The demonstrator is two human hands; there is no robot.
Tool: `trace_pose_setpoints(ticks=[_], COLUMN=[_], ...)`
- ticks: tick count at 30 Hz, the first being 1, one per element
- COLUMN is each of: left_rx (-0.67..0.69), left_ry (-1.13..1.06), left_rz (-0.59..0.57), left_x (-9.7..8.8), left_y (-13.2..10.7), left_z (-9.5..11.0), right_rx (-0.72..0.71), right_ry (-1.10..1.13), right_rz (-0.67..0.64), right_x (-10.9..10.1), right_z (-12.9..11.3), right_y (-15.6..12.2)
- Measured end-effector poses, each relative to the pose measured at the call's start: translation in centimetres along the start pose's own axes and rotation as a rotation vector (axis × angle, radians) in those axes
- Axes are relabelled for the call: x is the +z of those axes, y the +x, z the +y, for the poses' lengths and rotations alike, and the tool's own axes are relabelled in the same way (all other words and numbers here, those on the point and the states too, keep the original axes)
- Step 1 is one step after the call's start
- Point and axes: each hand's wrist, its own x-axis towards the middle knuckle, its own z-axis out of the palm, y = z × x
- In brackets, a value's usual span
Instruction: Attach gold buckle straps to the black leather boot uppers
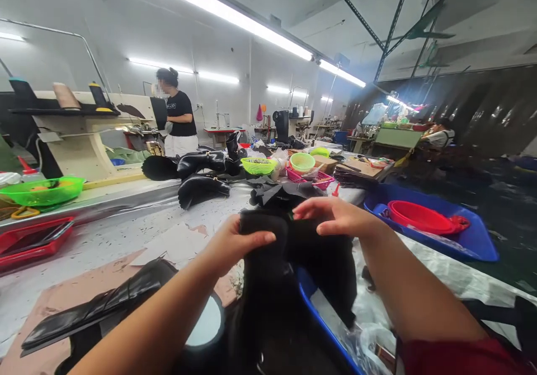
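Observation:
My left hand [232, 246] is closed around the top edge of a black leather boot shaft [272, 274] that stands upright in front of me. My right hand [335, 217] pinches the same top edge from the right, fingers curled over the rim. The shaft hangs down between my forearms and hides what lies under it. A blue tray [312, 308] sits just below it. Flat black leather pieces [104, 308] lie on the table by my left forearm.
Finished black boots [197, 176] lie further back on the table. Green [44, 191], pink [312, 179] and red [29, 240] baskets stand around. A blue tray with a red bowl [419, 217] is at right. A person [178, 115] stands at a sewing machine [84, 134] at left.

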Motion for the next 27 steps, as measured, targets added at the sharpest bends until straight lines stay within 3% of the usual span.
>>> trace_pose_setpoints(ticks=[2, 5, 9, 12, 18, 21, 24, 26, 27], left_rx=[0.056, 0.165, 0.243, 0.261, 0.311, 0.333, 0.336, 0.343, 0.354], left_ry=[0.044, 0.215, 0.359, 0.390, 0.318, 0.266, 0.306, 0.316, 0.305], left_rz=[0.141, 0.294, 0.332, 0.369, 0.374, 0.372, 0.408, 0.440, 0.450], left_x=[-0.7, -1.1, -0.7, -0.3, 1.0, 1.4, 1.4, 1.4, 1.4], left_y=[0.6, 1.8, 3.2, 3.7, 3.6, 3.3, 3.0, 2.7, 2.5], left_z=[0.5, 0.3, -0.5, -0.9, -1.5, -1.8, -2.2, -2.5, -2.6], right_rx=[0.029, -0.056, -0.152, -0.125, -0.010, 0.028, 0.042, 0.052, 0.064], right_ry=[0.022, 0.010, -0.028, -0.178, -0.683, -0.800, -0.675, -0.443, -0.281], right_rz=[-0.004, 0.015, -0.201, -0.203, -0.012, 0.049, 0.236, 0.401, 0.414], right_x=[-0.9, -1.6, -2.1, -2.1, -0.4, 0.8, 2.0, 2.9, 3.4], right_z=[-0.1, -1.4, -3.9, -5.0, -5.5, -5.0, -3.5, -2.0, -1.3], right_y=[-0.1, -0.5, 0.3, 1.8, 4.9, 5.3, 4.9, 4.6, 4.4])
